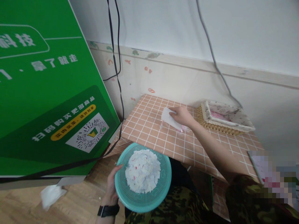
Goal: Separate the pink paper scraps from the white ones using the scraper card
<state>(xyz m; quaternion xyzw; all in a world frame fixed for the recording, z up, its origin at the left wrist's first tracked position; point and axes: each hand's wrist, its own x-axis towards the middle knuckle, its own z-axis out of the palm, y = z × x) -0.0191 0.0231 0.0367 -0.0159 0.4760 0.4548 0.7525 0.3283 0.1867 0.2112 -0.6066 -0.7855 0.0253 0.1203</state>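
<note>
My left hand (113, 181), with a black watch at its wrist, grips the rim of a round turquoise plastic colander (163, 183). Heaped inside the colander are small white flakes (143, 171) with a few pink bits among them. Over the table my right hand (183, 116) is closed on the edge of a flat white card-like piece (168, 116), which is tilted against the tabletop. Pinkish-white scraps (184, 128) lie on the cloth beside and below the piece. The colander hangs just off the table's front edge, near my lap.
The table wears a brown cloth (142, 115) with a white grid. A wicker basket (220, 127) with a patterned lining and something pink inside stands at the right. On the left rises a big green panel (46, 87). Black cables (118, 74) hang beside it; a white bag (51, 196) lies on the floor.
</note>
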